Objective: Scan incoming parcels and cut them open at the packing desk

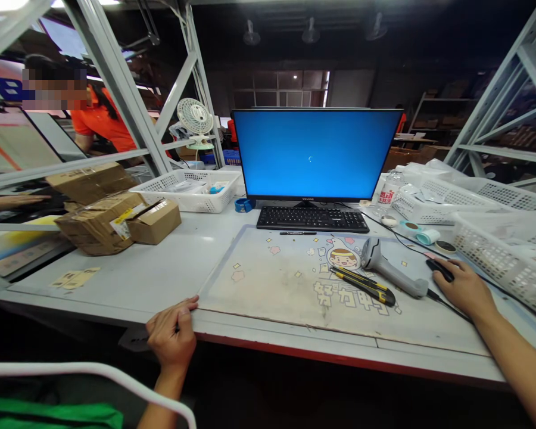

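Mouse (440,270), black, sits at the right of the desk mat (259,286), under my right hand (464,290), which is curved over it and has hold of it. My left hand (172,333) is half-curled on the table edge (339,353), holding nothing. The mat has Chinese characters printed on it. One barcode scanner (386,268) lies just beside the mouse, near one yellow-and-black utility knife (364,286). Beyond are one keyboard (312,219), one monitor (315,155), at least three white plastic baskets (185,190) and three cardboard parcels (154,221).
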